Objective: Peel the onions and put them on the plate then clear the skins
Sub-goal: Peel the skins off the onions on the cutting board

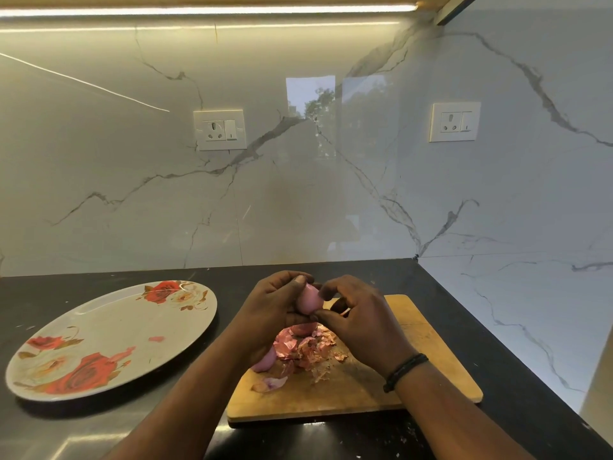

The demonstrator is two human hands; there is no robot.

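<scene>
Hands meet above the far edge of the wooden cutting board (431, 343) in the head view. Left hand (268, 310) curls around a pale pink onion (308, 298), with its fingers wrapped behind it and the thumb over the top. Right hand (361, 323) pinches at the onion's lower side with thumb and forefinger, and a dark band (404, 371) circles that wrist. Beneath the hands, a heap of papery pink skins (308, 351) lies on the middle of the board, with another onion (265, 360) at the heap's left side and a loose piece of peel (270, 384) nearer the board's front left corner. Off the board's left edge, a flower-patterned plate (109, 330) sits on the dark counter (39, 429), with a small pink scrap (156, 338) on it. Two wall sockets (220, 130) show on the marble backsplash
</scene>
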